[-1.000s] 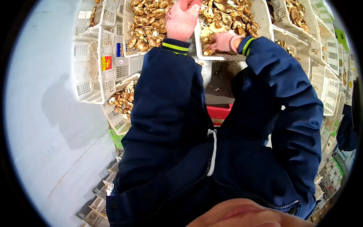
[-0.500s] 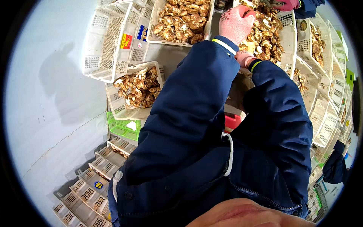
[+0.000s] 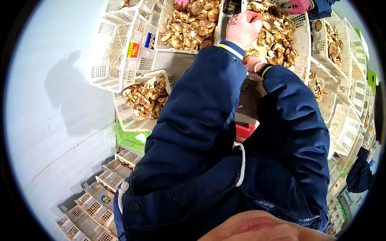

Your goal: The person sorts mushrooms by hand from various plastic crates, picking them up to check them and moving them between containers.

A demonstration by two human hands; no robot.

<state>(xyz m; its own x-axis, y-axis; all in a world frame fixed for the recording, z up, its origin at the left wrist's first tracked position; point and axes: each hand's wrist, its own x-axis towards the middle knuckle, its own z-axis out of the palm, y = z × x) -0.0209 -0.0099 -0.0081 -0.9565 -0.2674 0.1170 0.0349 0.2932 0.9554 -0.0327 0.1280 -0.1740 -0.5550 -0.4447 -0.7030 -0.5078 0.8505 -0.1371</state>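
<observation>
Both my hands wear pink gloves and are at the near left side of a white crate [image 3: 302, 44] heaped with brown shiitake mushrooms [image 3: 277, 36]. My left hand [image 3: 242, 30] is over that side, its fingers curled in together; whatever they hold is hidden. Just below it, my right hand [image 3: 255, 63] is bent in at the near edge of the heap, fingers closed and partly covered. What it grips cannot be made out. To the left, another white crate [image 3: 163, 49] holds larger, rounder mushrooms [image 3: 193, 26].
Across the heap reaches another person's gloved hand [image 3: 298, 6]; a further pink glove [image 3: 183, 2] touches the left crate's mushrooms. A lower crate [image 3: 132, 125] of mushrooms and a green basket [image 3: 130, 138] are at left. Crates [image 3: 341, 120] line the right. A red object [image 3: 244, 130] lies below my arms.
Both my hands have shifted slightly left in the picture, along with the crates, and keep much the same pose. A pink glove has appeared at the top of the left crate.
</observation>
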